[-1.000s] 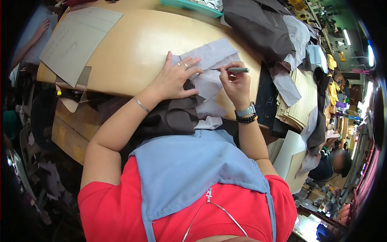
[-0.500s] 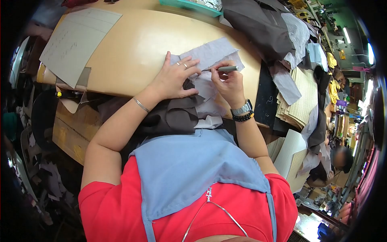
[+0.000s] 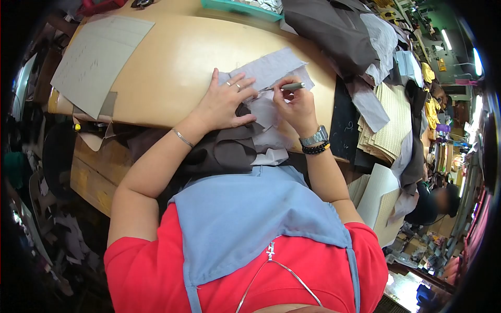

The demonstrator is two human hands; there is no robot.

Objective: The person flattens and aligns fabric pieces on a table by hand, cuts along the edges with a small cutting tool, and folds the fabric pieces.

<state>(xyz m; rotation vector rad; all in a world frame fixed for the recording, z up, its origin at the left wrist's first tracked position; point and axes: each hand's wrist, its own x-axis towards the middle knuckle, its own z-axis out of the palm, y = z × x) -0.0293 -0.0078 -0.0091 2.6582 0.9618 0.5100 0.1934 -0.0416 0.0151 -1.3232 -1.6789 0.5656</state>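
My left hand (image 3: 229,103) lies spread, palm down, on the pale lilac material (image 3: 269,68) and the edge of dark brown material (image 3: 222,151). Two rings show on its fingers. A grey pen-like tool (image 3: 293,86) sits in the closed fingers of my right hand (image 3: 295,107), its thin tip pointing left at the lilac material, close to my left fingertips. More crumpled pale pieces hang toward my blue apron, below my hands. Whether the tip touches the material cannot be made out.
A marked grey sheet (image 3: 99,62) lies at the left of the tan table (image 3: 172,57). A teal tray (image 3: 242,9) holds pale pieces. Brown material (image 3: 334,36) is heaped at the back right, above stacked patterned sheets (image 3: 383,125). Another person (image 3: 436,203) is at far right.
My right hand with the tool has moved left, closer to my left hand. My left hand has stayed nearly in place. The view has shifted slightly.
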